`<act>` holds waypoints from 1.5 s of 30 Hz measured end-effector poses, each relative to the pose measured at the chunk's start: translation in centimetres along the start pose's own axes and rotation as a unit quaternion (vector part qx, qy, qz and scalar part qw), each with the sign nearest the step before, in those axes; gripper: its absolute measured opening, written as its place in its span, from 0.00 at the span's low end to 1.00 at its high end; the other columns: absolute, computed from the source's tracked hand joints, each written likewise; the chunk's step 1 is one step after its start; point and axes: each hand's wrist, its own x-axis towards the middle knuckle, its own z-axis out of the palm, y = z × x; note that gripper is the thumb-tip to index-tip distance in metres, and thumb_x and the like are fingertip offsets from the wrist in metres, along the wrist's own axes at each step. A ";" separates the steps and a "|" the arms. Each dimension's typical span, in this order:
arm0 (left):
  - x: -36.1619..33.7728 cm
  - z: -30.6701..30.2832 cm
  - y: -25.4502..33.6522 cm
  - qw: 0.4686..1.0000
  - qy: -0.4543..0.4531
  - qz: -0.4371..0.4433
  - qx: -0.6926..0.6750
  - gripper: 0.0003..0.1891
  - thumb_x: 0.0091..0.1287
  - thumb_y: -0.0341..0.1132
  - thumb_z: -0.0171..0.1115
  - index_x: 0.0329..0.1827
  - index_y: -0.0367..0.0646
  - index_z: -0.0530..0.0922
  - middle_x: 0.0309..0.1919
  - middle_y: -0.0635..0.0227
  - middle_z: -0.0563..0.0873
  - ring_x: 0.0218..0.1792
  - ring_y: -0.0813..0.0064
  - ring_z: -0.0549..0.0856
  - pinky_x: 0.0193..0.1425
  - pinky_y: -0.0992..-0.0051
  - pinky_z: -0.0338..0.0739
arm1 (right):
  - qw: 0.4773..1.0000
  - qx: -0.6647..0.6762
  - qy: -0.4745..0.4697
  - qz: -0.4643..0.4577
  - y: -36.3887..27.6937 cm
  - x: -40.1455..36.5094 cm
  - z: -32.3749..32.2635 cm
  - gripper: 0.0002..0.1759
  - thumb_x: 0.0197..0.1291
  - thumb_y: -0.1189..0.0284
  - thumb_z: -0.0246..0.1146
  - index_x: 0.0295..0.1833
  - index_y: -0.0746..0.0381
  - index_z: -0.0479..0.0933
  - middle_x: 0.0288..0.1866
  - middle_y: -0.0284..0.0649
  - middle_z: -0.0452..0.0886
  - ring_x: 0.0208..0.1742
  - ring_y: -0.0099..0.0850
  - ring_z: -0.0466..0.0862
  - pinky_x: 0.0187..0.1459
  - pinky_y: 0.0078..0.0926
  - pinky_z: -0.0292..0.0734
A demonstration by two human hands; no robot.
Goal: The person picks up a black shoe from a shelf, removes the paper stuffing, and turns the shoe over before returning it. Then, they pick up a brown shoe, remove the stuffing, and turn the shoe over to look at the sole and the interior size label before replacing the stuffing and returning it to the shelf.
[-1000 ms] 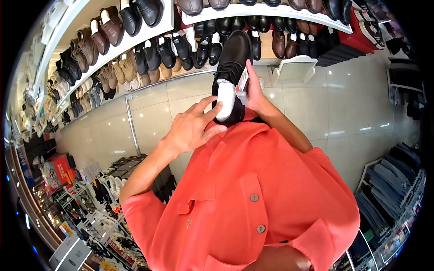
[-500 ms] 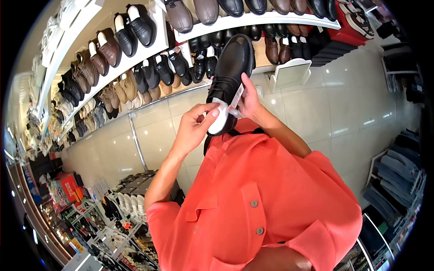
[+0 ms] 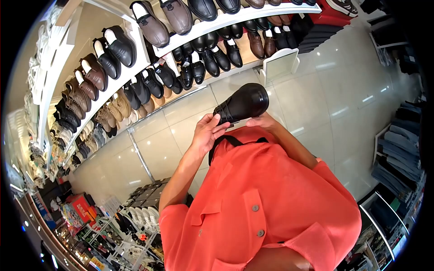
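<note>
A black leather lace-up shoe (image 3: 244, 103) is held in front of my waist, tilted with its rounded toe up and to the right. My left hand (image 3: 209, 131) is closed on its heel end, thumb and fingers pinching the edge. My right hand (image 3: 263, 121) grips the shoe from below near the toe end, with its fingers partly hidden by the shoe. The shoe's opening and the white filling are out of sight from this angle.
White shelves (image 3: 244, 19) curve ahead and to the left, lined with black, brown and tan shoes. A low floor mirror (image 3: 280, 64) stands by the shelf. Folded jeans (image 3: 400, 147) are stacked at right. Grey boxes (image 3: 151, 196) and white shoes stand at lower left.
The shoe has come down nearer my waist and swung its toe to the right. Its white filling has gone out of view. Both hands have lowered with it.
</note>
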 end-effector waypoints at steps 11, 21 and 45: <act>5.9 9.3 -0.1 0.954 0.036 0.085 0.284 0.06 0.72 0.35 0.59 0.41 0.41 0.76 0.40 0.68 0.85 0.41 0.73 0.88 0.41 0.78 0.81 | 0.982 0.186 -0.003 0.021 -4.5 -7.5 -11.1 0.38 0.56 0.46 0.68 0.60 0.65 0.73 0.50 0.34 0.79 0.50 0.25 0.77 0.52 0.28 0.72; 18.0 16.9 -3.4 0.813 0.047 0.179 0.553 0.14 0.55 0.35 0.75 0.30 0.36 0.78 0.22 0.64 0.81 0.24 0.75 0.77 0.31 0.73 0.73 | 0.984 -0.039 0.076 0.155 -2.9 -10.3 -19.8 0.25 0.66 0.58 0.62 0.59 0.65 0.76 0.51 0.34 0.81 0.51 0.24 0.79 0.56 0.25 0.72; 56.5 8.5 -8.7 0.648 0.025 0.147 0.747 0.17 0.49 0.38 0.77 0.33 0.36 0.79 0.28 0.56 0.85 0.32 0.56 0.84 0.40 0.65 0.78 | 0.752 -0.311 0.224 0.536 15.0 -5.6 -24.3 0.75 0.34 0.44 0.77 0.80 0.43 0.32 0.68 0.62 0.62 0.60 0.61 0.75 0.54 0.52 0.77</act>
